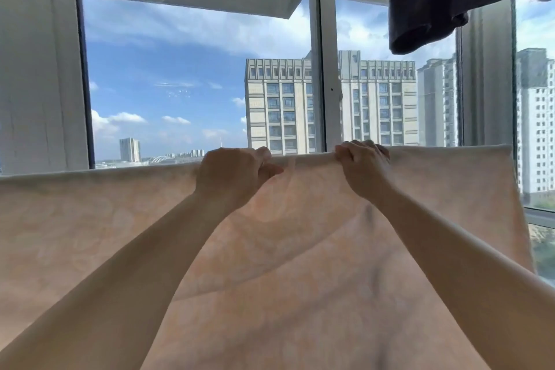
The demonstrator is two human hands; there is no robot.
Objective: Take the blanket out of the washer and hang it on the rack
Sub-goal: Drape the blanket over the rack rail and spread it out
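Note:
A pale peach blanket (105, 219) with a faint pattern is spread wide across the lower half of the head view. Its top edge runs straight from the left border to the far right, as if folded over a bar that I cannot see. My left hand (234, 177) grips that top edge near the middle, fingers curled over it. My right hand (365, 168) grips the same edge a little to the right. Both arms reach up and forward. The washer is out of view.
A large window with white frames (326, 69) stands right behind the blanket, with sky and tall buildings outside. A dark garment (444, 0) hangs at the top right, above the blanket's right end. A white wall (33, 69) fills the left.

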